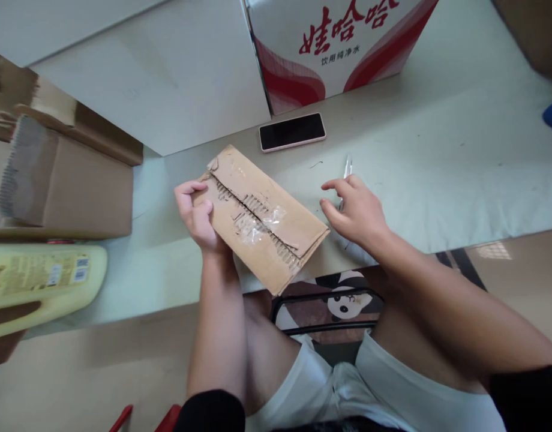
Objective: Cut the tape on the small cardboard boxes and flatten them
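A small brown cardboard box (262,216) with torn flaps and bits of clear tape lies tilted at the table's near edge. My left hand (197,216) is closed on its left end, thumb on top. My right hand (354,210) hovers just right of the box with fingers spread, holding nothing. Its fingertips are beside a thin metal tool (347,168) that lies on the table.
A phone with a pink case (293,131) lies face up behind the box. A red and white carton (334,48) stands at the back. Larger brown boxes (64,180) and a yellow bottle (37,282) sit at the left. The pale table (460,156) extends right.
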`<state>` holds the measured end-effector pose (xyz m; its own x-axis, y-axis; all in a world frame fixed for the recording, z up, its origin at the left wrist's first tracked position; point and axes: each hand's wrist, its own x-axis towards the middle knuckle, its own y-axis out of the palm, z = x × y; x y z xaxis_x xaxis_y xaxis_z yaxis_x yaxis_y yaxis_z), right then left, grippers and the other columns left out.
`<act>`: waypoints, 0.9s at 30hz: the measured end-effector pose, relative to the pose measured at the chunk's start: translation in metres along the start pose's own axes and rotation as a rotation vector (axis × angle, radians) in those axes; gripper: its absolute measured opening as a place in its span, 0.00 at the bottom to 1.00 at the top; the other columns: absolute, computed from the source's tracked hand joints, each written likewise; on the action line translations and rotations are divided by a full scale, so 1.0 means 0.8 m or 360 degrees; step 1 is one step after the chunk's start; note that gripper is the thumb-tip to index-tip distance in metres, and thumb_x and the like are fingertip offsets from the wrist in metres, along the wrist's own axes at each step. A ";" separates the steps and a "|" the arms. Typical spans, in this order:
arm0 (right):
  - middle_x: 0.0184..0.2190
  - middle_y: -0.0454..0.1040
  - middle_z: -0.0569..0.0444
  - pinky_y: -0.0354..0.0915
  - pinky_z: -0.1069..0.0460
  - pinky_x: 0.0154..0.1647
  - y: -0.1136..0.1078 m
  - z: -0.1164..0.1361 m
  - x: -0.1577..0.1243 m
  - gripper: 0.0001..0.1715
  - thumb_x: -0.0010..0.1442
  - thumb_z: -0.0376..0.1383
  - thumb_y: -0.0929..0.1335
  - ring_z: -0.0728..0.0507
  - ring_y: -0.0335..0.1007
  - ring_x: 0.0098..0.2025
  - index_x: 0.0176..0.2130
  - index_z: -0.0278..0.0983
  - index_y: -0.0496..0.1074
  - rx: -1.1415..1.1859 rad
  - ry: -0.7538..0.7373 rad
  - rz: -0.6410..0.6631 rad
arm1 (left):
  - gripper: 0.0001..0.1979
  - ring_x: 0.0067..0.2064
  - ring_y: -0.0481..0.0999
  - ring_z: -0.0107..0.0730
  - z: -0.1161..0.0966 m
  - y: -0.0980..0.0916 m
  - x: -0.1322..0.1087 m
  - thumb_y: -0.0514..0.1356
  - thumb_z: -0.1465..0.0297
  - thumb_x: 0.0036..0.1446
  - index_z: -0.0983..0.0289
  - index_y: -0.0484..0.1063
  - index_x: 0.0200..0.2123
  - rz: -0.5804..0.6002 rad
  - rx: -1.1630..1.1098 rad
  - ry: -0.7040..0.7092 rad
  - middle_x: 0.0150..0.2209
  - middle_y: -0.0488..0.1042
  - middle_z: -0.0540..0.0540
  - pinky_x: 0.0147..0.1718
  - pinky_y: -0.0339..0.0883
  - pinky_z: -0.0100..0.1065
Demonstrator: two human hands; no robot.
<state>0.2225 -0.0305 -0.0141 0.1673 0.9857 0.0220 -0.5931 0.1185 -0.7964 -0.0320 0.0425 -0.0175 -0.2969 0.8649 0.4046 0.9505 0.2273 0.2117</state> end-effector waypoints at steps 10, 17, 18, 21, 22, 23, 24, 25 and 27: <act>0.48 0.80 0.42 0.52 0.48 0.28 -0.022 0.000 0.007 0.27 0.66 0.49 0.59 0.32 0.77 0.41 0.55 0.41 0.71 -0.0697 0.0269 0.0522 | 0.13 0.38 0.70 0.35 -0.011 0.010 -0.004 0.58 0.66 0.42 0.61 0.66 0.35 -0.0058 0.0077 -0.0064 0.34 0.69 0.54 0.39 0.63 0.36; 0.42 0.83 0.48 0.51 0.48 0.29 -0.014 0.012 -0.007 0.23 0.63 0.46 0.62 0.36 0.76 0.39 0.53 0.42 0.73 -0.0517 0.0089 0.0609 | 0.13 0.38 0.68 0.35 -0.009 0.008 -0.006 0.59 0.63 0.47 0.60 0.65 0.36 -0.0037 0.0128 -0.0050 0.34 0.67 0.54 0.37 0.62 0.35; 0.42 0.83 0.48 0.51 0.48 0.29 -0.014 0.013 -0.007 0.23 0.62 0.45 0.63 0.36 0.76 0.39 0.53 0.42 0.73 -0.0508 0.0065 0.0617 | 0.13 0.37 0.68 0.35 -0.008 0.007 -0.006 0.60 0.62 0.48 0.60 0.64 0.36 -0.0030 0.0130 -0.0057 0.34 0.67 0.53 0.37 0.62 0.35; 0.39 0.82 0.50 0.52 0.49 0.29 -0.011 0.013 -0.009 0.22 0.61 0.44 0.65 0.38 0.75 0.37 0.52 0.42 0.75 -0.0376 0.0058 0.0548 | 0.15 0.38 0.69 0.36 -0.005 0.006 -0.005 0.61 0.59 0.49 0.59 0.63 0.37 -0.0011 0.0138 -0.0043 0.34 0.66 0.53 0.39 0.64 0.37; 0.36 0.82 0.50 0.55 0.49 0.30 -0.010 0.012 -0.010 0.21 0.61 0.44 0.64 0.40 0.74 0.36 0.51 0.42 0.75 -0.0267 0.0068 0.0481 | 0.15 0.39 0.69 0.36 -0.004 0.006 -0.005 0.61 0.59 0.49 0.59 0.63 0.37 -0.0008 0.0133 -0.0034 0.35 0.66 0.53 0.40 0.64 0.37; 0.34 0.81 0.51 0.57 0.49 0.31 -0.009 0.011 -0.011 0.20 0.61 0.45 0.64 0.41 0.73 0.34 0.49 0.41 0.76 -0.0126 0.0076 0.0397 | 0.15 0.39 0.70 0.36 -0.002 0.006 -0.005 0.61 0.59 0.49 0.59 0.63 0.37 -0.0005 0.0122 -0.0030 0.35 0.66 0.53 0.41 0.65 0.38; 0.31 0.79 0.52 0.59 0.49 0.33 -0.008 0.009 -0.012 0.20 0.62 0.45 0.64 0.42 0.73 0.33 0.47 0.40 0.76 0.0031 0.0079 0.0302 | 0.15 0.39 0.70 0.36 -0.002 0.005 -0.004 0.61 0.60 0.49 0.60 0.63 0.37 0.0000 0.0114 -0.0029 0.35 0.66 0.53 0.41 0.65 0.38; 0.29 0.78 0.53 0.61 0.48 0.34 -0.007 0.007 -0.014 0.19 0.62 0.45 0.63 0.44 0.72 0.31 0.46 0.40 0.76 0.0186 0.0068 0.0206 | 0.14 0.39 0.70 0.36 -0.002 0.005 -0.004 0.61 0.60 0.50 0.60 0.63 0.37 0.0001 0.0107 -0.0029 0.35 0.66 0.53 0.42 0.65 0.38; 0.27 0.75 0.54 0.63 0.49 0.34 -0.005 0.002 -0.017 0.18 0.61 0.45 0.64 0.45 0.70 0.30 0.44 0.39 0.76 0.0446 0.0013 0.0052 | 0.14 0.39 0.69 0.36 -0.003 0.006 -0.004 0.61 0.61 0.49 0.60 0.63 0.37 -0.0006 0.0101 -0.0030 0.35 0.66 0.53 0.41 0.65 0.38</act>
<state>0.2212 -0.0443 -0.0102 0.1502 0.9886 -0.0068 -0.7926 0.1163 -0.5985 -0.0268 0.0394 -0.0160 -0.2993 0.8720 0.3872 0.9535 0.2581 0.1558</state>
